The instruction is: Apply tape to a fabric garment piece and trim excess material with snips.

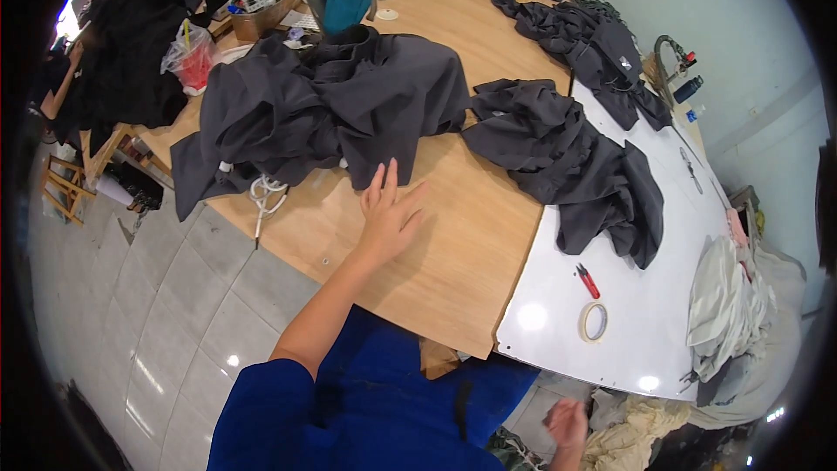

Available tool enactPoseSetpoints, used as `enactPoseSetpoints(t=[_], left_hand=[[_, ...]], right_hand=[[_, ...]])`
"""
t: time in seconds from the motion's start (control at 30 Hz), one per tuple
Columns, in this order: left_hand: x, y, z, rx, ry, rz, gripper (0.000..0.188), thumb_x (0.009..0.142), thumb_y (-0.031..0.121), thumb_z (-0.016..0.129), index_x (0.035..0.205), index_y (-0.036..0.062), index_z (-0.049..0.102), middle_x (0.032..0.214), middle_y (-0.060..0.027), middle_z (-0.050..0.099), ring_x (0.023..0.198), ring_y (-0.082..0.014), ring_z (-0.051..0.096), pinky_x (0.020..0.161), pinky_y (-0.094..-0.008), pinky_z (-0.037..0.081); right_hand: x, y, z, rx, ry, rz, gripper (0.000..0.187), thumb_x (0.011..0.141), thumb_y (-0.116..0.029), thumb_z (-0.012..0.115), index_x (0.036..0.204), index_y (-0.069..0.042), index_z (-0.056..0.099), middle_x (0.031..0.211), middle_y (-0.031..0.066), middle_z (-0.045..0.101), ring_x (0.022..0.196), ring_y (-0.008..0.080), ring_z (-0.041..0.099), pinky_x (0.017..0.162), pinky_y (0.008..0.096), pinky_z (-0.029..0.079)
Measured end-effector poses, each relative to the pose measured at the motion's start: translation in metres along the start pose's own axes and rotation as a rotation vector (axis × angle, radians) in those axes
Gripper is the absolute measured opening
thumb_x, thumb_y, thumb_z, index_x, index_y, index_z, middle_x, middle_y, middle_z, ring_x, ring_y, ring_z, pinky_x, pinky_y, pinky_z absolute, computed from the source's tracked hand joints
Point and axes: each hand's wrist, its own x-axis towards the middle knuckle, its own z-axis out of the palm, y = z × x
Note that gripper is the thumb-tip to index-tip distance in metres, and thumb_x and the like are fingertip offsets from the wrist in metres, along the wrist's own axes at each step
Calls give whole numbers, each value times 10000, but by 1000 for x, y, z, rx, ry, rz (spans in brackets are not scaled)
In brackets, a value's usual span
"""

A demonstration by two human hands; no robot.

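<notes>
L hand [390,209] is over the wood bench [462,249], nr. its near edge, fingers spread apart, nothing gripped; fingertips overlap the hem of the dk. grey garment heap [392,78], can't tell if pressing. Heap lies just beyond, away & to the L, long axis approx. L–R, its L end hanging past the bench's near edge. L hand is much nearer it than R hand [567,423], which is low, off the near edge of the white panel [514,310], fingers part-curled; can't tell if holding anything. 2nd dk. grey garment [545,135] lies R of L hand, across the wood/panel join.

Containers: brown box [255,24] beyond heap, twd. bench's far L, w/ small bits, can't ID; clear plastic bag [193,65] nr. L edge, sth. red inside plus yellow straw [186,32].
</notes>
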Motion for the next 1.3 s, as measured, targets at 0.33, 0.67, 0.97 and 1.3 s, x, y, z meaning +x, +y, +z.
enactPoseSetpoints(t=[0.33,0.67,0.97,1.3], left_hand=[[2,11,26,-71,-428,-25,483,833,356,569,1284,187,525,1468,-260,188,1391,-381,74,1064,-499,127],[-2,15,40,297,-146,72,486,838,372,531,1293,204,510,1412,-231,326,1342,-404,225,1059,-560,158],[2,19,47,325,-147,71,473,826,385,542,1274,234,524,1415,-195,340,1349,-373,232,1064,-553,160],[7,14,55,297,-133,40,450,867,376,496,1273,183,521,1404,-171,369,1345,-348,254,1081,-528,144]], right_hand=[[-38,83,-30,-2334,126,1393,558,884,-513,475,1137,-24,561,933,108,649,801,254,611,699,387,496],[206,-62,191,-1978,273,-23,270,860,-336,585,925,-82,650,777,111,639,752,310,614,700,395,484],[409,-55,146,-2299,564,-652,639,761,-264,672,1335,-191,400,1356,163,390,1199,392,401,966,472,357],[374,-5,115,-2393,237,-713,223,747,-213,640,930,-129,544,987,54,545,943,291,520,784,392,429]])
